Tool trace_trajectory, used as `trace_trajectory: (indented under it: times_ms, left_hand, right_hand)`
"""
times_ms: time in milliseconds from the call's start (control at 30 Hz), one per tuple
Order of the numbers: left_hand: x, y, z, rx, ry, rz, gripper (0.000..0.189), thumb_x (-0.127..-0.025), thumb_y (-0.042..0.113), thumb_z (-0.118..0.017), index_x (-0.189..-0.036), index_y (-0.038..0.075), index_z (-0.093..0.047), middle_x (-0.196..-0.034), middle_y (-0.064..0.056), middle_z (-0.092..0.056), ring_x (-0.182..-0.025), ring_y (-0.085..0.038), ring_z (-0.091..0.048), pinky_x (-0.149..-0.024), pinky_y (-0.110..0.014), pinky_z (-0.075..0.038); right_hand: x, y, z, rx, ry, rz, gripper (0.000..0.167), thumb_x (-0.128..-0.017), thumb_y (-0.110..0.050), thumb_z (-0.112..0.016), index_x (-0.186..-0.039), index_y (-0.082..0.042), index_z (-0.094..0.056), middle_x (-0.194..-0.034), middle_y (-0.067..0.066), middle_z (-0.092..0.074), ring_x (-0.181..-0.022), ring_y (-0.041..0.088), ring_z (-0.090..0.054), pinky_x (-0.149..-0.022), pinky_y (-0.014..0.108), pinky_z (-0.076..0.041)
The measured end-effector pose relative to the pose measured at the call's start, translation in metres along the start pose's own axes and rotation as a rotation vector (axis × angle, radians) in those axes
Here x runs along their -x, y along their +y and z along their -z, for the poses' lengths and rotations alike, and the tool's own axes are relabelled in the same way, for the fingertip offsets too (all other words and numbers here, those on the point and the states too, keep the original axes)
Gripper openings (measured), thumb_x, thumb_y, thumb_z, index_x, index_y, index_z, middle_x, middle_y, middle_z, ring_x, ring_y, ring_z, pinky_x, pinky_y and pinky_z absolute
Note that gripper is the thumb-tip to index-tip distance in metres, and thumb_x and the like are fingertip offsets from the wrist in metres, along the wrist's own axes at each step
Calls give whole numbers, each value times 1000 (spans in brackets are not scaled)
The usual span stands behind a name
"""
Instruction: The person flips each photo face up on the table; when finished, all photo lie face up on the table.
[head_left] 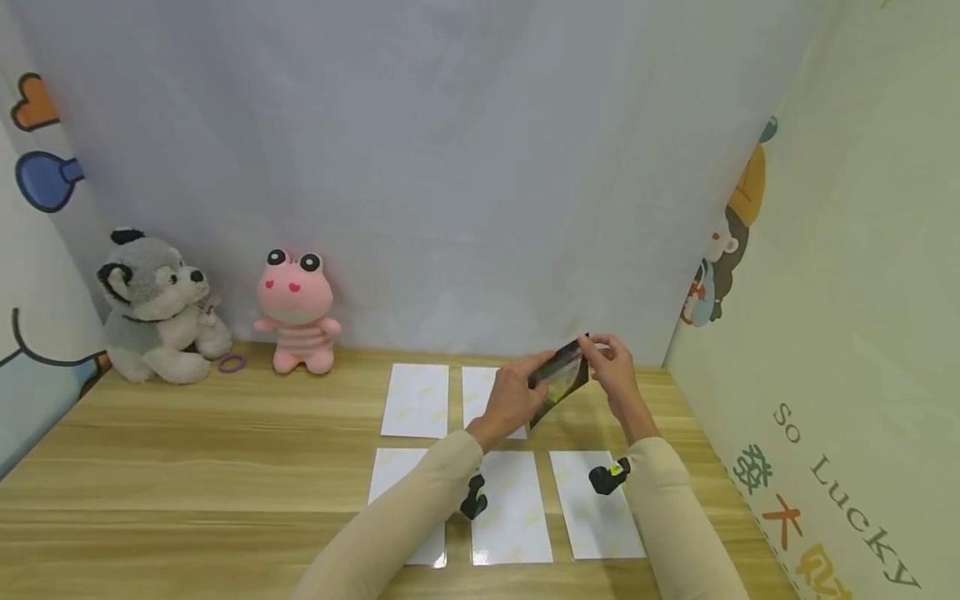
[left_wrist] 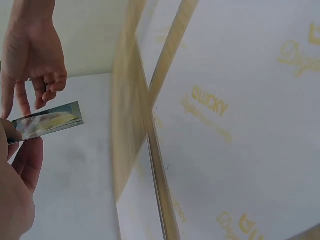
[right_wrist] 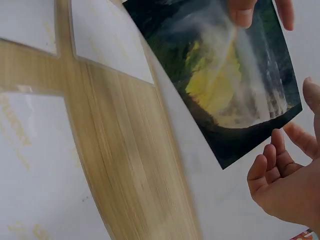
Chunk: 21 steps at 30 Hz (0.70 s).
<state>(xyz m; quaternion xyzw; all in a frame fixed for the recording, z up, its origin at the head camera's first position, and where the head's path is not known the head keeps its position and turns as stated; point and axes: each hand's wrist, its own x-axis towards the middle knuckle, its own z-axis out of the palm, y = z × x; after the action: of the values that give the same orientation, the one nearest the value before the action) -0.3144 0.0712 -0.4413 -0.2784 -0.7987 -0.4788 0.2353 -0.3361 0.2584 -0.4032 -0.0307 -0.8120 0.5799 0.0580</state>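
My left hand (head_left: pixel 513 396) grips a thin stack of glossy photo prints (head_left: pixel 564 373), thumb on the picture side and fingers behind. Layered edges of the stack (left_wrist: pixel 55 120) show in the left wrist view. The top photo (right_wrist: pixel 215 85) pictures a waterfall with yellow-green ground and a dark border. At its outer corner, the thumb and forefinger of my right hand (head_left: pixel 615 371) pinch the edges; the other fingers of that hand (right_wrist: pixel 285 185) are curled below. The prints are held tilted above the table's far side.
Several white sheets with faint yellow lettering lie in two rows, including a back-left sheet (head_left: pixel 416 402) and a front-middle sheet (head_left: pixel 512 508). A grey plush dog (head_left: pixel 153 308), a purple ring (head_left: pixel 232 363) and a pink plush toy (head_left: pixel 297 312) are at the wooden table's (head_left: pixel 225 467) back left.
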Motion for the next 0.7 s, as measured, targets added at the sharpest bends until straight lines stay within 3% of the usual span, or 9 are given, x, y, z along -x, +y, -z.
trace_trajectory:
  times_ms: [100,133,267,400,467,533,600,667,700]
  left_hand:
    - [-1,0,1,51,43,83,46,-86,-5,-65,-132,3,-64,-125,-18,-69,-95,-28,-72,-73,-31,-57]
    - [-1,1,1,80,55,115,47,-87,-5,-65,-132,4,-64,-120,-19,-71,-83,-25,-71,-65,-27,-54]
    - [-3,3,3,193,105,234,49,-87,-5,-64,-134,8,-64,-110,-22,-73,-44,-8,-45,-46,-18,-35]
    - [-5,6,7,327,130,331,50,-88,-3,-64,-136,10,-62,-118,-23,-71,-32,-2,-26,-40,-21,-29]
    - [-7,7,8,372,149,362,50,-88,-2,-64,-136,11,-63,-129,-21,-66,-34,-7,-25,-41,-22,-29]
    - [-8,8,8,392,174,385,49,-87,-2,-65,-135,11,-63,-135,-18,-63,-43,-12,-41,-44,-22,-31]
    - [-9,10,7,397,203,397,49,-87,-2,-67,-134,10,-64,-140,-16,-60,-64,-19,-58,-47,-22,-33]
    - [-9,11,6,401,229,412,48,-86,-2,-68,-133,9,-65,-140,-15,-60,-90,-22,-62,-48,-22,-34]
    - [-9,11,6,406,237,422,48,-86,-2,-68,-133,9,-65,-140,-15,-60,-91,-22,-62,-48,-21,-34]
  right_hand:
    - [1,2,3,83,-20,13,56,-98,-45,-60,-138,-7,-52,-114,13,-56,-97,24,-52,-85,40,-47]
    - [2,3,3,108,-24,24,57,-98,-45,-60,-140,-7,-52,-121,16,-55,-103,26,-53,-91,43,-47]
    - [3,6,7,121,-51,21,55,-101,-36,-58,-145,-6,-48,-149,23,-42,-132,35,-42,-110,52,-38]
    - [4,12,10,27,-92,11,52,-104,-28,-54,-148,-4,-44,-147,23,-45,-119,20,-53,-105,42,-46]
    - [6,15,10,-99,-126,-17,51,-105,-23,-51,-151,-4,-39,-137,20,-50,-104,11,-61,-97,34,-53]
    - [7,18,10,-248,-167,-47,54,-106,-18,-48,-154,-3,-31,-125,14,-55,-90,6,-66,-88,27,-57]
    - [8,19,8,-394,-190,-90,54,-106,-13,-45,-156,-5,-27,-110,6,-58,-79,6,-68,-80,24,-58]
    - [9,21,4,-499,-195,-124,51,-106,-9,-44,-155,-10,-28,-95,2,-61,-73,7,-66,-75,23,-58]
    - [10,22,2,-531,-193,-137,49,-106,-7,-44,-153,-13,-30,-89,1,-62,-70,7,-65,-73,23,-58]
